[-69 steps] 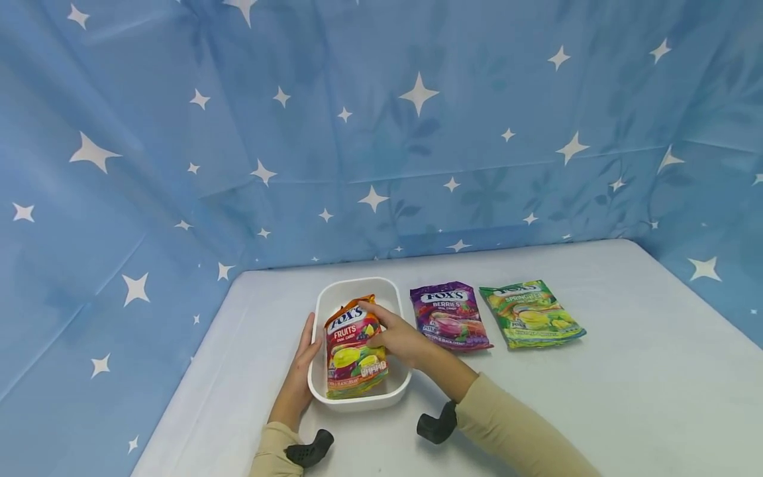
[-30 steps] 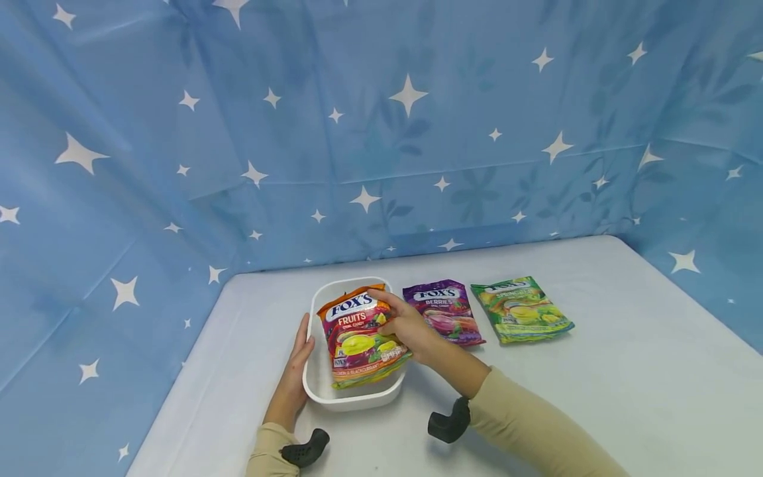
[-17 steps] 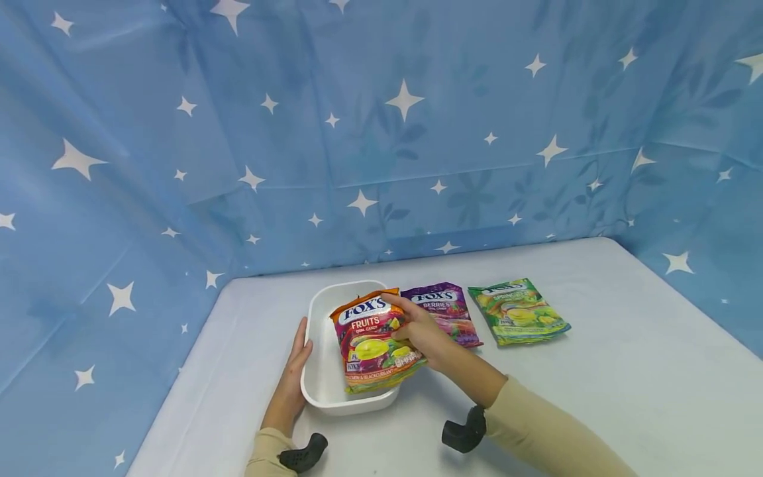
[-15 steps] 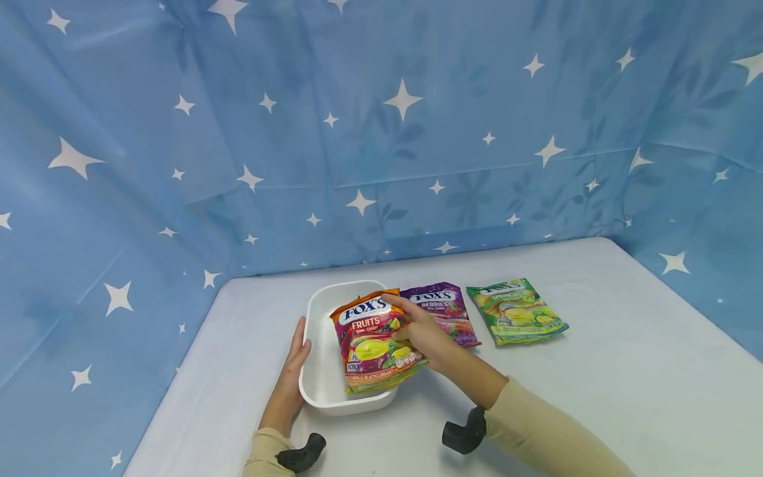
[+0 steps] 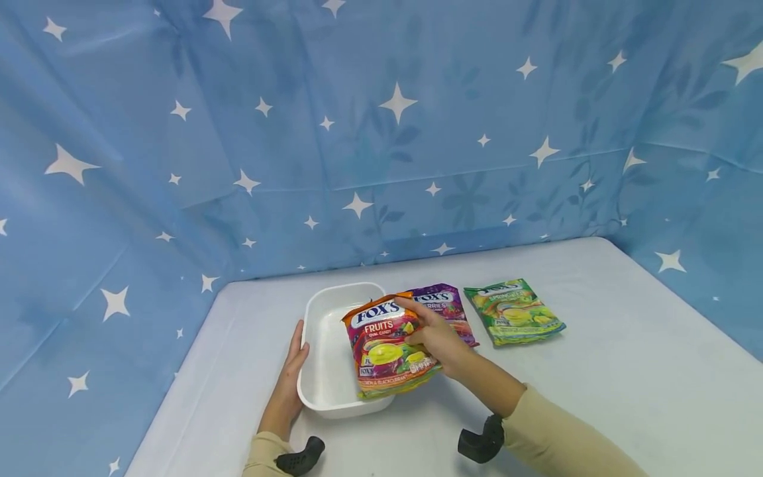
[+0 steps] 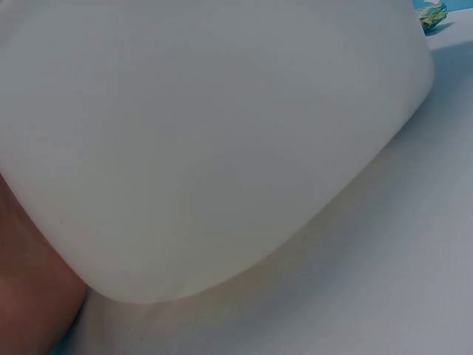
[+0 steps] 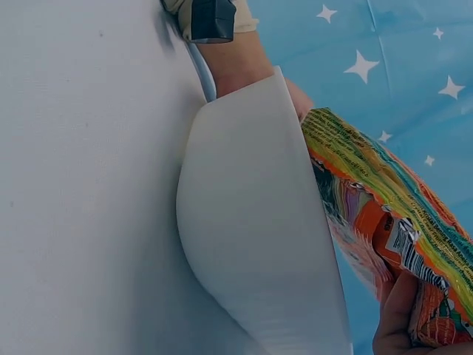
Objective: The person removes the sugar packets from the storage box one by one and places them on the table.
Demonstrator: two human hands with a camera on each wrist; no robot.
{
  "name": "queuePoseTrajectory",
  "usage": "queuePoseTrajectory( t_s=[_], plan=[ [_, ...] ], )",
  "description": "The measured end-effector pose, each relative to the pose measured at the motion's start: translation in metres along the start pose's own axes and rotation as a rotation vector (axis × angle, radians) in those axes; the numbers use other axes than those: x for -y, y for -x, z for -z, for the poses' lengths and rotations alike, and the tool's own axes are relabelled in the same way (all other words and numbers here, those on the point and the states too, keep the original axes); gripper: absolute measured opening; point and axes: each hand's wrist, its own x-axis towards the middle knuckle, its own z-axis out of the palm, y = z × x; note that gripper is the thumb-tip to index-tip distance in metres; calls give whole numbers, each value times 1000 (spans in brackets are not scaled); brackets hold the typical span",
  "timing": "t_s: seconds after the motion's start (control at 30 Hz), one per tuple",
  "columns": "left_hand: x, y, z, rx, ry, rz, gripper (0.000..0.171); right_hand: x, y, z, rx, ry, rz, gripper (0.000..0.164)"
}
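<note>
My right hand [image 5: 441, 343] grips an orange-and-red bag of FOX'S Fruits candy [image 5: 381, 358] by its right side. The bag hangs tilted over the right rim of a white plastic tub [image 5: 324, 351]. In the right wrist view the candy bag [image 7: 399, 200] shows its back and bottom seam above the tub wall [image 7: 247, 200], with fingers [image 7: 399, 314] beneath it. My left hand [image 5: 290, 381] rests against the tub's left side, fingers straight along the wall. The left wrist view is mostly filled by the tub wall [image 6: 199, 148].
A purple FOX'S Berries bag [image 5: 456, 315] lies right of the tub, partly covered by the held bag and right hand. Farther right lies a green FOX'S candy bag [image 5: 515, 315]. The white table [image 5: 572, 391] meets a blue star-patterned curtain [image 5: 310, 132] behind.
The right hand has lifted the Fruits candy bag from inside the tub and carried it rightward over the rim, partly covering the purple bag. My left hand stays on the tub.
</note>
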Motion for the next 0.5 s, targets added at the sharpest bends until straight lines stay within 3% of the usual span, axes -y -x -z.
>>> queuePoseTrajectory(
  t_s=[0.3,0.5],
  plan=[
    [2,-1,-2,17,10,-9,56,0,11,19,-28,-7,-16,62],
    [2,0,0,26,3,-19,57,2,19,30,4,-46,3,64]
  ],
)
